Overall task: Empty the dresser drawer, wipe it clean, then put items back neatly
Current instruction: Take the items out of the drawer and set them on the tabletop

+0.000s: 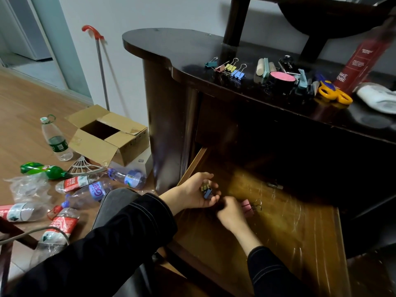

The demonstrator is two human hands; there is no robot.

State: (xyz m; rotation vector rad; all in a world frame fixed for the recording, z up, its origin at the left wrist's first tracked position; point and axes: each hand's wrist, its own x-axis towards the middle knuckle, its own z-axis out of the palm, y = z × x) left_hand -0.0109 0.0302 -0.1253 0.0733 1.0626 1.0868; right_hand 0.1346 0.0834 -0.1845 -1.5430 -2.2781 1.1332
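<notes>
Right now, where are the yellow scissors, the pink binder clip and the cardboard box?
yellow scissors (335, 94): head view, where the yellow handles join.
pink binder clip (247, 207): head view, on its pink body.
cardboard box (135, 148): head view, on its side wall.

A: Dresser top (171, 46), what's on it?
B: L to R: coloured binder clips (227, 67), pale sticks (263, 68), round black tin w/ pink lid (281, 79), yellow-handled scissors (334, 93), white cloth (377, 97) at far R.
A: Floor (21, 116)?
B: Open cardboard box (107, 136), white box (141, 163) touching it. One clear bottle (56, 139) upright nearby. Others lie flat, incl. a green bottle (42, 170). Crumpled plastic bag (27, 187) too.
A: Drawer (289, 211)?
B: Pulled out. Pink binder clip (246, 207) on its bottom.
</notes>
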